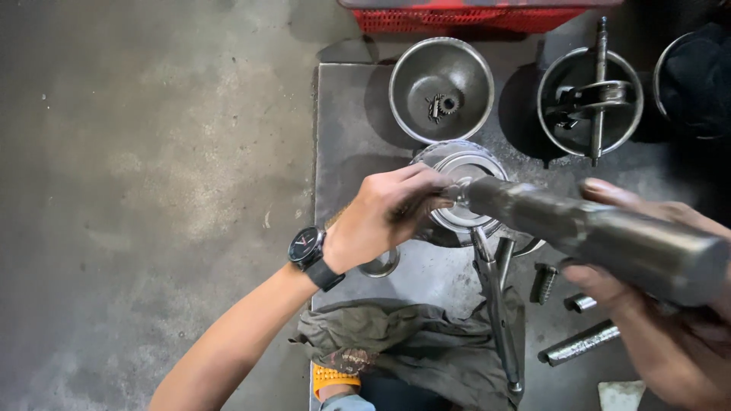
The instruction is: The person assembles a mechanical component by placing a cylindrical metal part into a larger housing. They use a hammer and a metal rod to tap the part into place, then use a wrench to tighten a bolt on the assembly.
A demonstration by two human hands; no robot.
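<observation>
**Both hands busy on a heavy steel shaft**

Both hands are on one job. Right hand (pixel 655 304), close to the camera, is wrapped around the thick end of a heavy steel shaft (pixel 601 232), fingers curled underneath and the thumb riding on top. Left hand (pixel 384 217), a black wristwatch (pixel 307 245) on its wrist, has its fingers pinched narrowly at the shaft's thin end; whatever small piece sits between the fingertips is too blurred to make out.

That thin end hangs just above a round, shiny metal part (pixel 464 190) sitting on the dark metal tabletop (pixel 346 106). Behind it stand two metal bowls: one (pixel 442 87) holds a small gear (pixel 440 105), the other (pixel 590 99) holds a rod-and-bracket assembly that sticks out over its rim. A third dark round container (pixel 697 80) is cut off at the right edge, and a red plastic crate (pixel 472 17) sits at the far side.

Nearer the person, long-handled pliers (pixel 495 304) lie across a grimy olive rag (pixel 411 346). A metal ring (pixel 381 265) rests just below the left hand. To the right of the pliers lie a threaded bolt (pixel 544 281), a short stub (pixel 580 303) and a slim steel tube (pixel 579 344). Bare concrete floor (pixel 152 190) fills the left.
</observation>
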